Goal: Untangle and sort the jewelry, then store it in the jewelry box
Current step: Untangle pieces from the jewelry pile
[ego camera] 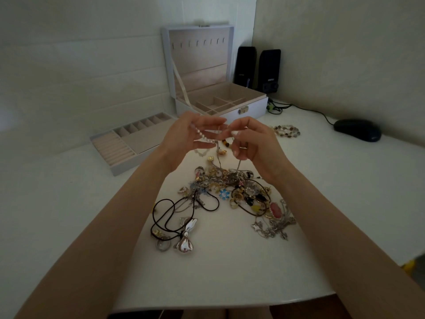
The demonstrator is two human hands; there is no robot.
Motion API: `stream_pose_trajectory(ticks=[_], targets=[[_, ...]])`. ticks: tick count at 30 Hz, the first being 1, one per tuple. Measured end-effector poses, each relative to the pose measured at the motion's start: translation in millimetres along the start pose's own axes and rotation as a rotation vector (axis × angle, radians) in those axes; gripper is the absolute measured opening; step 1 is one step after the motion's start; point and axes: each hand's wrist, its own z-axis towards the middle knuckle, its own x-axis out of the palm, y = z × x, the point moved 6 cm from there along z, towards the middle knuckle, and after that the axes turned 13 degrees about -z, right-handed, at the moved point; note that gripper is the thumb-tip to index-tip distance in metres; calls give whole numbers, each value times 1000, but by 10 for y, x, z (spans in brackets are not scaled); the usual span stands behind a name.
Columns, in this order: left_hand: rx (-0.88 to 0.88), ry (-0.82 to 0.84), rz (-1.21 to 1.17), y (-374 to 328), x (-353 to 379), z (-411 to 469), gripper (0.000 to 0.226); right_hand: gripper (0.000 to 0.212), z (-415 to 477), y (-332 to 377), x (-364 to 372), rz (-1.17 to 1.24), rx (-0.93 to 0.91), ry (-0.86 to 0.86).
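Note:
A tangled heap of jewelry (230, 189) lies on the white table (80, 203) in front of me. Both hands are raised above it. My left hand (188, 134) holds a pearl strand (205, 137) that crosses its palm. My right hand (255, 143) pinches a thin silver chain (239, 164) that hangs down into the heap. A black cord necklace with a silver bow pendant (186, 236) lies at the front left of the heap. The white jewelry box (230, 104) stands open behind my hands, its compartments bare. Its removed ring tray (128, 143) sits to the left.
A beaded bracelet (286, 130) lies apart at the right of the box. Two black speakers (257, 67) stand in the back corner, with a cable running to a black mouse (357, 130) at the right. Walls close off the back and right.

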Motion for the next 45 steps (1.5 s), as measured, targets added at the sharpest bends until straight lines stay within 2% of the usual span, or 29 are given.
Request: stream_pose_trajectory(ticks=[6, 9, 12, 15, 20, 25, 29, 34, 38, 45], targets=[[49, -25, 14, -28, -53, 4, 51, 15, -2, 47, -38, 32, -62, -38], [53, -3, -12, -32, -43, 7, 52, 17, 5, 36, -80, 6, -37, -78], [54, 10, -39, -41, -27, 6, 51, 14, -8, 5, -42, -82, -5, -48], [29, 8, -54, -37, -12, -5, 50, 16, -21, 23, -16, -62, -29, -21], [52, -24, 31, -31, -25, -18, 48, 30, -29, 45, -17, -11, -35, 12], [63, -33, 97, -50, -40, -37, 50, 21, -5, 38, -18, 85, -24, 33], [99, -20, 152, -64, -33, -27, 35, 20, 1, -2, -32, 78, -13, 7], [125, -30, 204, -68, -64, -10, 46, 33, -13, 13, -44, 24, -28, -12], [119, -31, 258, -71, -63, -7, 45, 32, -9, -11, -44, 32, -3, -20], [75, -70, 220, -74, -41, -23, 45, 33, -4, -25, -59, 70, -1, -26]])
